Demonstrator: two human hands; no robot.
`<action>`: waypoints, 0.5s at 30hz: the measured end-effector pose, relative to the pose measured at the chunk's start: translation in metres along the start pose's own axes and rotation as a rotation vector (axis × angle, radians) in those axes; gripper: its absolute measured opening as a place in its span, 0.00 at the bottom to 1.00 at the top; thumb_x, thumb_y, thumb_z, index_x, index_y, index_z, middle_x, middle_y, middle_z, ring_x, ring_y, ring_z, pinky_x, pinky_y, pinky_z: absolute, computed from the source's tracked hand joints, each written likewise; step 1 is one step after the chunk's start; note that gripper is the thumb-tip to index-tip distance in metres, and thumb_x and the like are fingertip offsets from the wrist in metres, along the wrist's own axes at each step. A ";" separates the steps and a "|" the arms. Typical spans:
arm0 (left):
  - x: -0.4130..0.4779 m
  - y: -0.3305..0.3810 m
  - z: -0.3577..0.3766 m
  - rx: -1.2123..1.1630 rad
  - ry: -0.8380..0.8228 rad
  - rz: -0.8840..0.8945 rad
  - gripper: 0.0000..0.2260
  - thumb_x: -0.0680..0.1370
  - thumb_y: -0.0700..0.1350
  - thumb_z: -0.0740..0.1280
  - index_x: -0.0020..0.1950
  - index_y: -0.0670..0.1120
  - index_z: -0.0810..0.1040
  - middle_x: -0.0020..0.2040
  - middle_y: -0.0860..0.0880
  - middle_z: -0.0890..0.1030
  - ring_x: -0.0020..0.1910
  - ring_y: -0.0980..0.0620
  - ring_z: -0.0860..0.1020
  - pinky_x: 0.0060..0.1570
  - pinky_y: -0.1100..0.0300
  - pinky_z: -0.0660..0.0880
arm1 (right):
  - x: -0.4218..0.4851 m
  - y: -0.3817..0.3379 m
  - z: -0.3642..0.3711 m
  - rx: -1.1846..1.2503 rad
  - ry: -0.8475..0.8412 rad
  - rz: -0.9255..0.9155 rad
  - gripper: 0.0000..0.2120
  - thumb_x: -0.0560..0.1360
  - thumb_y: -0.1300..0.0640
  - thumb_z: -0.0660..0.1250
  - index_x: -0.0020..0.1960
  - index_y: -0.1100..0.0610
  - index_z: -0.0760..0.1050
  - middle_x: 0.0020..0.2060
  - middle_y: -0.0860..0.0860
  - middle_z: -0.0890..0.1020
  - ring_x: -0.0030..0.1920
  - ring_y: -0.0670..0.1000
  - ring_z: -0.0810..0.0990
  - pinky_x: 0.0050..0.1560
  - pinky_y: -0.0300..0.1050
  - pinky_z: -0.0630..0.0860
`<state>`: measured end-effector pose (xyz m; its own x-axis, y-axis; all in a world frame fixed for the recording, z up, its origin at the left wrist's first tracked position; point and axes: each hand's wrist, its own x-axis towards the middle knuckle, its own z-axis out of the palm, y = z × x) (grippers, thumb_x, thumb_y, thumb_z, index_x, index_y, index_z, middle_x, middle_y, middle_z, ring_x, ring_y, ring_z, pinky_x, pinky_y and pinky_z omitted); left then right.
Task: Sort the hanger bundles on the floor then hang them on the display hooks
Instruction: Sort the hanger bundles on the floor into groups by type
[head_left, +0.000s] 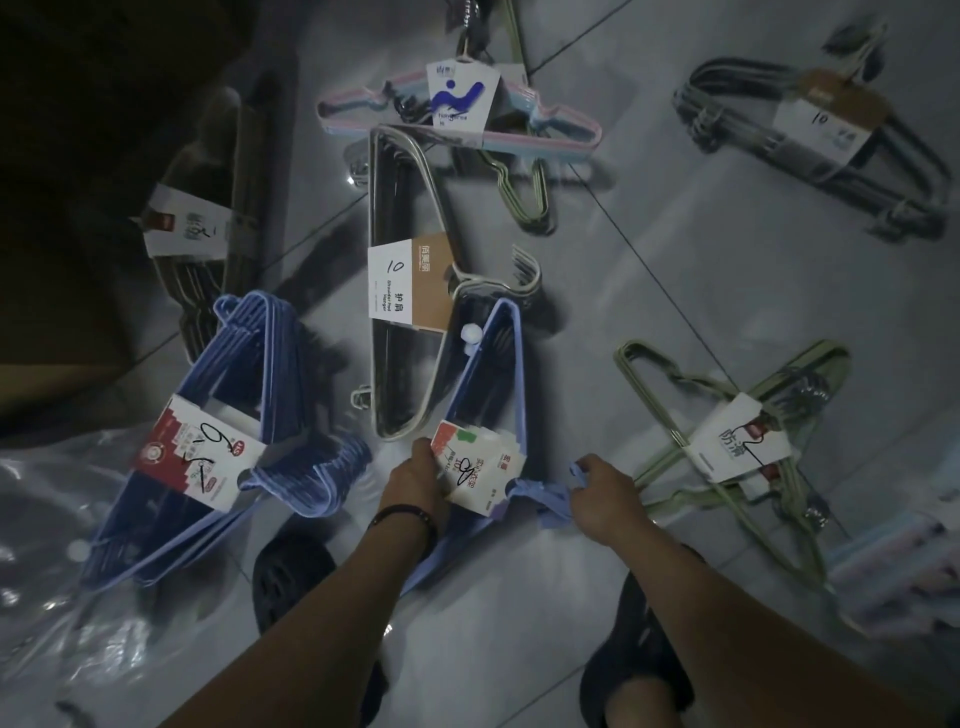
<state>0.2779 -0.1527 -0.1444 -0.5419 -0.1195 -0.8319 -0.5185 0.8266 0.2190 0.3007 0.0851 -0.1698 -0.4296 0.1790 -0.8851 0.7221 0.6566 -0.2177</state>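
Left hand (415, 470): thumb and fingers curled round the card-label edge of a light-blue wire hanger bundle (519, 395), gripping it.
Right hand (605, 488): fingers closed round the same bundle's hook end.
The held bundle is low over the grey tiled floor (675, 291), between two black sandals (291, 577).
On the floor, left: darker blue hanger bundle with red-and-white label (208, 452), partly on clear plastic wrap (47, 519).
Ahead: cream shoulder-pad hanger bundle marked "10" (408, 280).
Right: pale green wire hanger bundle (727, 441).
Far: pink-and-blue hanger bundle (457, 104); grey hanger bundle with brown label (821, 124); dark hanger bundle in shadow (202, 223).
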 end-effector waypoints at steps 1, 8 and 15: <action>0.000 0.001 -0.001 -0.006 -0.014 -0.007 0.17 0.79 0.40 0.67 0.66 0.46 0.66 0.61 0.42 0.80 0.53 0.45 0.77 0.54 0.54 0.75 | -0.001 0.001 0.000 0.000 -0.015 -0.012 0.12 0.80 0.63 0.64 0.63 0.59 0.75 0.56 0.58 0.81 0.50 0.56 0.80 0.47 0.42 0.75; -0.033 0.005 -0.016 -0.372 -0.053 -0.025 0.19 0.76 0.44 0.73 0.65 0.49 0.72 0.60 0.49 0.82 0.54 0.48 0.79 0.49 0.57 0.73 | -0.042 0.007 -0.020 0.135 0.128 -0.254 0.02 0.84 0.62 0.63 0.52 0.57 0.72 0.43 0.53 0.79 0.40 0.47 0.77 0.31 0.31 0.71; -0.100 0.022 -0.078 -0.961 -0.189 0.045 0.26 0.86 0.62 0.47 0.57 0.50 0.81 0.49 0.55 0.88 0.49 0.57 0.85 0.49 0.59 0.79 | -0.116 0.006 -0.061 0.205 0.332 -0.430 0.09 0.81 0.54 0.70 0.53 0.49 0.69 0.43 0.47 0.78 0.43 0.43 0.79 0.36 0.34 0.75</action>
<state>0.2693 -0.1652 -0.0170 -0.5028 0.0602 -0.8623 -0.8632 0.0178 0.5045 0.3218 0.1135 -0.0437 -0.8309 0.1697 -0.5300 0.5209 0.5721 -0.6335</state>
